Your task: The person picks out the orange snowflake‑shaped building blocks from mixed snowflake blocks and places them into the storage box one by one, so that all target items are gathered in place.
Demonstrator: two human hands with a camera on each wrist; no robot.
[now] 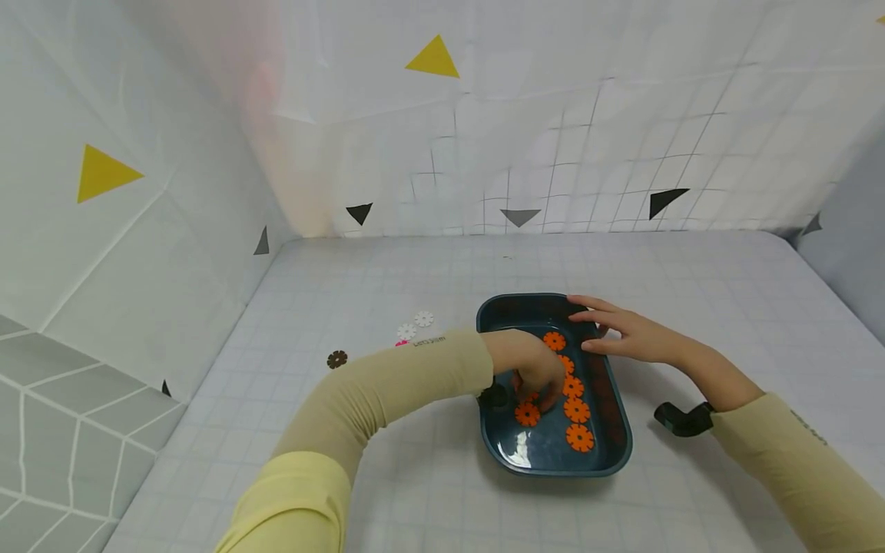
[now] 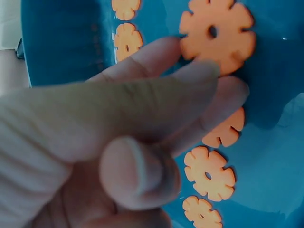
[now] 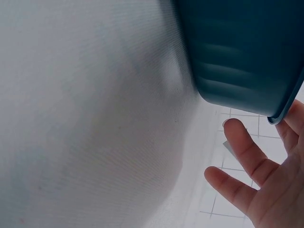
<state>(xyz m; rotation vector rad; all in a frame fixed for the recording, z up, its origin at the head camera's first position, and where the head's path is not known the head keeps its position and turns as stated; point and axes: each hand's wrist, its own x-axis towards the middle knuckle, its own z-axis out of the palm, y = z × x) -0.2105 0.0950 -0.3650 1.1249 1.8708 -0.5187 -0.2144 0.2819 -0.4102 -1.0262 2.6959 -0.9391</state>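
A dark teal tray [image 1: 508,453] with raised walls holds several orange notched plastic discs [image 1: 579,438], most of them in a rough row along its right side. My left hand [image 1: 535,369] reaches down into the tray. In the left wrist view, its thumb and a finger pinch the edge of one orange notched disc [image 2: 213,33], which looks larger than the discs around it. My right hand [image 1: 625,332] is at the tray's far right corner, its fingers spread and extended. Some of those fingers touch the rim [image 3: 280,114]; two others stand apart from it.
Left of the tray lie a brown disc [image 1: 336,359], white discs [image 1: 424,319] and a pink disc [image 1: 401,344] partly hidden by the left sleeve. A white gridded cloth covers the table [image 1: 387,269]. White sheets [image 1: 332,130] stand behind and on the left.
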